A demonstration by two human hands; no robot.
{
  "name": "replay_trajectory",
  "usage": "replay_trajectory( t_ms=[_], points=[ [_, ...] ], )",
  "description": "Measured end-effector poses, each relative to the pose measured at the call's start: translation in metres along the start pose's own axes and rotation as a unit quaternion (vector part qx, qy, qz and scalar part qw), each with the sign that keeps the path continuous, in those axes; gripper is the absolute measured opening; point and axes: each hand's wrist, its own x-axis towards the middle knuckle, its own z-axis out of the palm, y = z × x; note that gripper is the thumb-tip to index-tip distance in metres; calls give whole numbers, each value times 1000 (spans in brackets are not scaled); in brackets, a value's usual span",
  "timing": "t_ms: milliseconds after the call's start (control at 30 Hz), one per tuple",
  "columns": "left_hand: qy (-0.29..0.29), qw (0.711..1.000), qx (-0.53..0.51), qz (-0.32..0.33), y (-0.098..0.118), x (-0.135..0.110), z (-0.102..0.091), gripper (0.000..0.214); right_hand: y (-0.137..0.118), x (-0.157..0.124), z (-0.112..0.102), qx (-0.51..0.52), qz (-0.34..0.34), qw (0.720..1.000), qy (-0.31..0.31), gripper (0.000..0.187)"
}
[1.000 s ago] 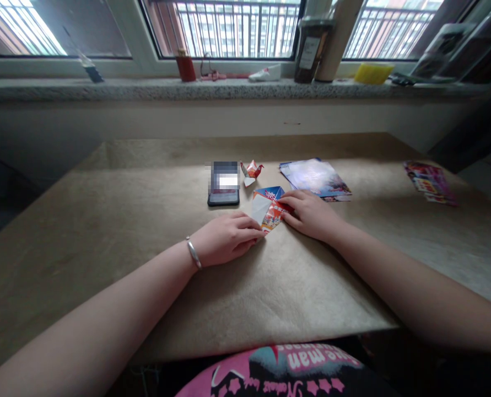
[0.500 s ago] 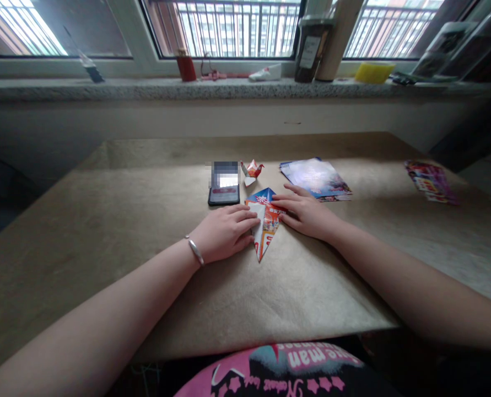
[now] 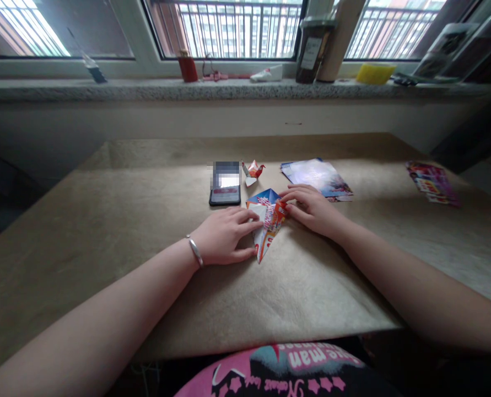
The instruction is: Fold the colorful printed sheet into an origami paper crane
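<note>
A folded piece of colourful paper (image 3: pixel 266 226), kite-shaped with its point toward me, lies on the brown table cover (image 3: pixel 146 220). My left hand (image 3: pixel 224 237), with a silver bracelet on the wrist, lies flat with its fingers pressing the paper's left side. My right hand (image 3: pixel 311 208) curls its fingers round the paper's right flap and pinches it, lifting it a little.
A phone (image 3: pixel 225 184) lies just beyond the paper, with a small folded paper crane (image 3: pixel 252 171) beside it. Printed sheets (image 3: pixel 317 177) lie behind my right hand and more (image 3: pixel 432 182) at the far right. The windowsill (image 3: pixel 228 88) holds jars and small items.
The paper went from a wider shape to a narrow kite. My right fingers went from lying flat to pinching the right flap and folding it inward. My left hand stays pressing.
</note>
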Motion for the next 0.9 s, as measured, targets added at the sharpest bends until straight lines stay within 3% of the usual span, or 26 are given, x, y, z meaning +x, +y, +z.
replay_trajectory(
  t_ms=[333,600,767,900],
  points=[
    [2,1000,8,-13,-2,1,4,53,-4,-2,-8,39,34,999,3,25],
    [14,998,38,-51,7,1,9,46,-5,-1,-7,-18,-8,1000,-9,15],
    [25,998,51,-28,7,2,8,41,2,-1,-9,-33,-59,995,-72,7],
    [39,998,43,-10,4,3,7,34,4,-1,-7,-26,-82,992,-93,18]
  ],
)
